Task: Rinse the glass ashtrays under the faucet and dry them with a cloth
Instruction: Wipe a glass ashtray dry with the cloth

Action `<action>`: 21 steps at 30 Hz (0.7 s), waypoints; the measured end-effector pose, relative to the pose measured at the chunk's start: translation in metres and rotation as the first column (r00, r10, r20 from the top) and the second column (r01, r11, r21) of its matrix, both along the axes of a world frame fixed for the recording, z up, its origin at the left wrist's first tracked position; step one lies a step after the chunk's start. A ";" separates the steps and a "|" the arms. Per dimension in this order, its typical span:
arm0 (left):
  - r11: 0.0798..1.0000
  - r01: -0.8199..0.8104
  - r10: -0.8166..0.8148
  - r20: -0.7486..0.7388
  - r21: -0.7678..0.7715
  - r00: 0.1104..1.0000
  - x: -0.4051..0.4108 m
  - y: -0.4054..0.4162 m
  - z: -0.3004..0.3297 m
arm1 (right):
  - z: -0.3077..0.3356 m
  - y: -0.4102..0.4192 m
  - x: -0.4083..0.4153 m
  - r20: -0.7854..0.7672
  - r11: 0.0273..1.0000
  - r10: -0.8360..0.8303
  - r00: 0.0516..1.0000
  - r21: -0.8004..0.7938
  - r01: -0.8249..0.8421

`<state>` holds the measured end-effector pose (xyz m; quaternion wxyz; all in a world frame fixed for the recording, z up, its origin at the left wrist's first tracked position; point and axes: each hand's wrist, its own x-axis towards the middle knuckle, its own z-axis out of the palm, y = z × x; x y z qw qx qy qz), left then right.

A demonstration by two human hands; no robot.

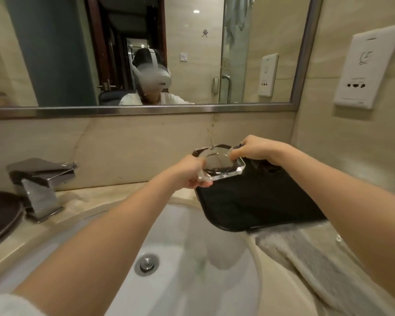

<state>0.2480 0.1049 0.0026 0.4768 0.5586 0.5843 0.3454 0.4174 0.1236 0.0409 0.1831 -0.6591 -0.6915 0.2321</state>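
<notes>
Both hands gripping glass ashtray [221,164] at frame centre, above black tray [260,201] on counter [128,190]: left hand [192,173] curling round near rim, right hand [255,148] pinching far rim. Likely setting down or picking up (unclear which). Faucet [40,179] at left, well apart; grey cloth [306,258] lower right. Next probably needing carry over sink [192,258].

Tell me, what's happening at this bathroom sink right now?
A person is holding a clear glass ashtray in both hands above a black tray that sits on the counter to the right of the sink. The left hand grips its near edge, and the right hand pinches its far edge. The faucet stands off to the left with no water visible. A grey cloth lies on the counter nearby.
</notes>
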 end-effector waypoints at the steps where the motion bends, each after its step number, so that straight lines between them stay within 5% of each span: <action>1: 0.999 -0.020 0.025 -0.112 0.042 0.993 0.003 0.014 -0.007 | -0.005 0.012 0.003 0.029 1.000 0.005 1.000 -0.021 -0.005; 4: 0.991 -0.066 0.102 -0.329 0.117 0.939 0.006 0.047 -0.024 | -0.025 0.042 0.007 0.104 0.997 -0.013 0.995 -0.074 0.021; 12: 0.981 -0.076 0.166 -0.575 0.178 0.801 0.020 0.085 -0.065 | -0.074 0.088 0.008 0.213 0.985 -0.016 0.977 -0.164 0.052; 21: 0.964 -0.005 0.200 -0.712 0.267 0.673 0.023 0.083 -0.066 | -0.083 0.093 0.010 0.316 0.986 -0.015 0.949 -0.155 0.067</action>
